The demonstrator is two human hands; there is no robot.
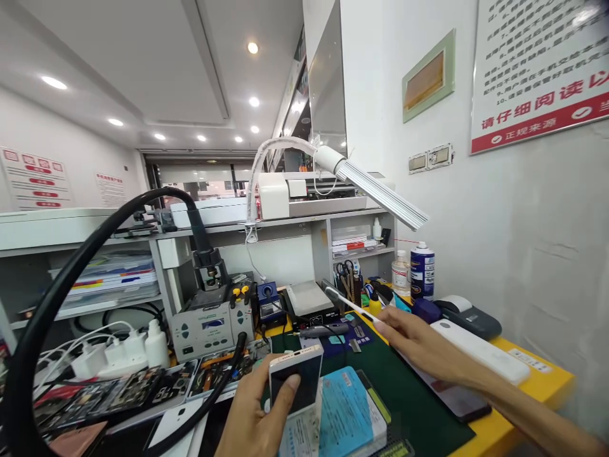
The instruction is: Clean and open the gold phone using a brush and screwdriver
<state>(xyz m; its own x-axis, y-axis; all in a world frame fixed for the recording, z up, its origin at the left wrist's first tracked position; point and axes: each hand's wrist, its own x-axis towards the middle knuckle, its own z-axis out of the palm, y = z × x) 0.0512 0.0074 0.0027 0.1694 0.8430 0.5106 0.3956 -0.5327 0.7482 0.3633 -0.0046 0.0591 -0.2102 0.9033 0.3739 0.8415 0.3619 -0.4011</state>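
Observation:
My left hand grips a smartphone with a pale metal frame, its dark face tilted toward me and my thumb across it. Between the fingers of my right hand is a slim brush with a white handle. Its dark head points up and to the left, apart from the phone. Below the phone lies a stack topped by a blue printed packet, on the dark green mat. A grey pen-like tool rests on the mat beyond the phone.
A grey soldering station stands at the left, with a thick black hose arching nearby. Circuit boards fill the left side. A spray can, a label printer and a long white device line the right. A lamp hangs overhead.

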